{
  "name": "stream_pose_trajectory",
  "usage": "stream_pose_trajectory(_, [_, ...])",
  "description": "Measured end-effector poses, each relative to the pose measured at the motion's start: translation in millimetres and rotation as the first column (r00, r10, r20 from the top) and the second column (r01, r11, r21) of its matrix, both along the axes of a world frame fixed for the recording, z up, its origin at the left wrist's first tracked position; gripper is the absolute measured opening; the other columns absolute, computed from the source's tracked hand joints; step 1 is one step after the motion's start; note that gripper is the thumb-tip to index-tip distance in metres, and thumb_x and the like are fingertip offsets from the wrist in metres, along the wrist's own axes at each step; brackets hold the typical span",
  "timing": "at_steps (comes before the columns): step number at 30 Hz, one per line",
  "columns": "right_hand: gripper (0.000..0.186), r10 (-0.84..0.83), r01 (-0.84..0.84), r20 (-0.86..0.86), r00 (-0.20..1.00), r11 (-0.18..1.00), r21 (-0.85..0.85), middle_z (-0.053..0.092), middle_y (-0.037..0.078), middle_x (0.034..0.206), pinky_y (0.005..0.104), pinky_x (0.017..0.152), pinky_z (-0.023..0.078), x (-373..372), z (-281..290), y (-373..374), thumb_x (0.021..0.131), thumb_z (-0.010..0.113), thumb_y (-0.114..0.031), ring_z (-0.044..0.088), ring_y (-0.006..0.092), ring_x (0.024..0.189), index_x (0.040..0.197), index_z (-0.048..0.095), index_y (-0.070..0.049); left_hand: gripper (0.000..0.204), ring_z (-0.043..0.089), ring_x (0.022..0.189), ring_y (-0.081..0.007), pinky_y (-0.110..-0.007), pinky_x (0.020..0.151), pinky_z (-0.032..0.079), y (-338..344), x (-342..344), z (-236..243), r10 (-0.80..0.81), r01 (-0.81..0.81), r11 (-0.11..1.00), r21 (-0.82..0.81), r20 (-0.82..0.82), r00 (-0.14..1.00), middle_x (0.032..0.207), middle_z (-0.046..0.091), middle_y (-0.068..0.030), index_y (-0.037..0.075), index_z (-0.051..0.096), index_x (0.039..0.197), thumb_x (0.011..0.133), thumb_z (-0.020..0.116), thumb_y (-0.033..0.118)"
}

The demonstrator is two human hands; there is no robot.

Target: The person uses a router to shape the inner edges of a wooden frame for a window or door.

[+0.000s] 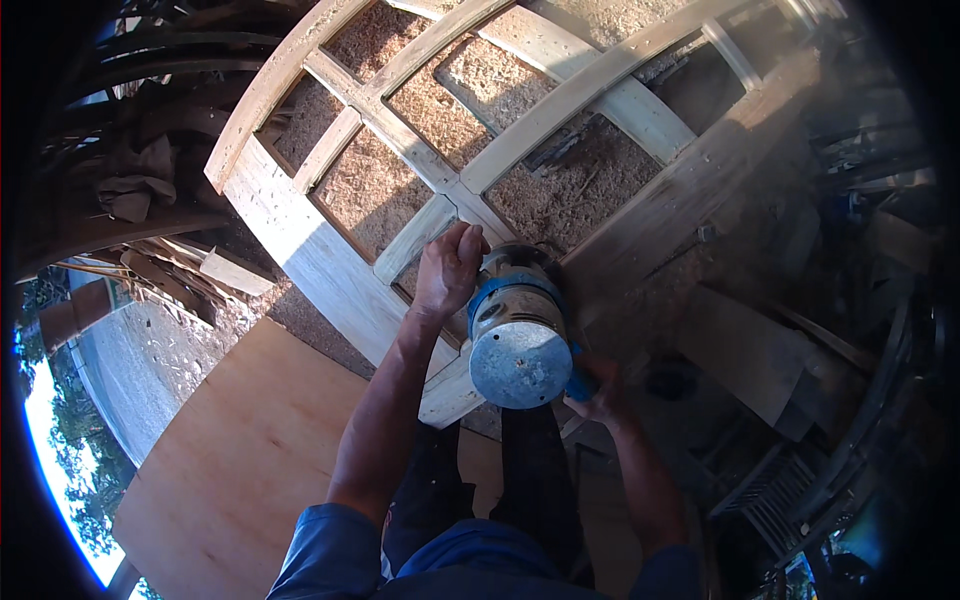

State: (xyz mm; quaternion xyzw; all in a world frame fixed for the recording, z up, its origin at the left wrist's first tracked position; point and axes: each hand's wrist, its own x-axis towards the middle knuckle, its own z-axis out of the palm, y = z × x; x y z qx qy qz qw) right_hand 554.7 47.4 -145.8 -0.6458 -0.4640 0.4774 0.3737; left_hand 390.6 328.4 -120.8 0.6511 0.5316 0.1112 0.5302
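Note:
A wood router (521, 345) with a round metal top and blue bands stands on the near part of a pale wooden frame (345, 245). Wrapped round the grip on its far left side is my left hand (449, 268), closed in a fist. My right hand (600, 390) is closed on the blue handle at the router's near right side, its fingers partly in shadow. The frame is made of crossing bars with open gaps between them. The router's bit and most of its base are hidden beneath its body.
Sawdust (590, 185) covers the ground under the frame. A plywood sheet (240, 450) lies at the near left. Wood offcuts (165, 280) are piled at the left. More boards (745, 350) and a slatted grey piece (765, 500) lie in shade at the right.

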Motion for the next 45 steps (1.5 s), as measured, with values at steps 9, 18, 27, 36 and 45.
stream_pose_trajectory(9, [0.052, -0.016, 0.014, 0.048, 0.999, 0.999, 0.045, 0.069, 0.013, 0.094, 0.0377, 0.074, 0.054, 7, 5, 9, 0.054, 0.081, -0.011, 0.069, 0.0298, 0.084, 0.103, 0.066, -0.004, 0.040, 0.062, 0.063, -0.0269, -0.040, 0.065, 0.048, 3, 7, 2, 0.000, 0.000, 1.000, -0.004, -0.016, 1.000, 0.066, 0.061, -0.0164, -0.001, 0.062, 0.081, 0.100, 0.045, 0.029])
stream_pose_trajectory(18, [0.044, -0.057, 0.057, -0.006, 0.998, 0.998, 0.002, 0.068, 0.012, 0.088, 0.0379, 0.070, 0.053, 2, 3, 5, 0.058, 0.078, -0.011, 0.068, 0.0297, 0.078, 0.100, 0.066, -0.006, 0.041, 0.063, 0.065, -0.0298, -0.041, 0.066, 0.049, 3, 9, 6, -0.022, 0.022, 1.000, 0.001, -0.019, 1.000, 0.069, 0.062, -0.0177, -0.001, 0.063, 0.082, 0.100, 0.045, 0.031])
stream_pose_trajectory(27, [0.046, -0.071, 0.070, -0.032, 0.997, 0.997, -0.036, 0.067, 0.012, 0.087, 0.0374, 0.070, 0.053, 0, 15, 7, 0.056, 0.078, -0.007, 0.068, 0.0299, 0.076, 0.100, 0.066, -0.006, 0.040, 0.064, 0.067, -0.0322, -0.042, 0.067, 0.049, 2, 11, 5, -0.074, 0.074, 0.997, 0.034, 0.008, 0.997, 0.070, 0.063, -0.0185, 0.000, 0.063, 0.082, 0.101, 0.045, 0.030])
stream_pose_trajectory(36, [0.045, -0.110, 0.109, 0.010, 0.994, 0.992, 0.068, 0.066, 0.011, 0.084, 0.0377, 0.068, 0.054, -14, 13, -1, 0.054, 0.079, -0.006, 0.067, 0.0291, 0.075, 0.097, 0.066, -0.006, 0.043, 0.059, 0.058, -0.0191, -0.036, 0.060, 0.047, 3, 16, 4, -0.114, 0.112, 0.992, 0.053, 0.049, 0.992, 0.060, 0.058, -0.0112, -0.001, 0.062, 0.082, 0.102, 0.043, 0.032])
stream_pose_trajectory(45, [0.044, -0.146, 0.144, 0.045, 0.988, 0.989, 0.041, 0.066, 0.010, 0.085, 0.0378, 0.070, 0.053, -29, 8, -12, 0.054, 0.078, -0.006, 0.068, 0.0280, 0.076, 0.097, 0.066, -0.006, 0.042, 0.060, 0.058, -0.0213, -0.037, 0.061, 0.048, 4, 17, 5, -0.183, 0.182, 0.983, 0.012, 0.068, 0.981, 0.060, 0.058, -0.0117, -0.001, 0.063, 0.084, 0.101, 0.044, 0.031])
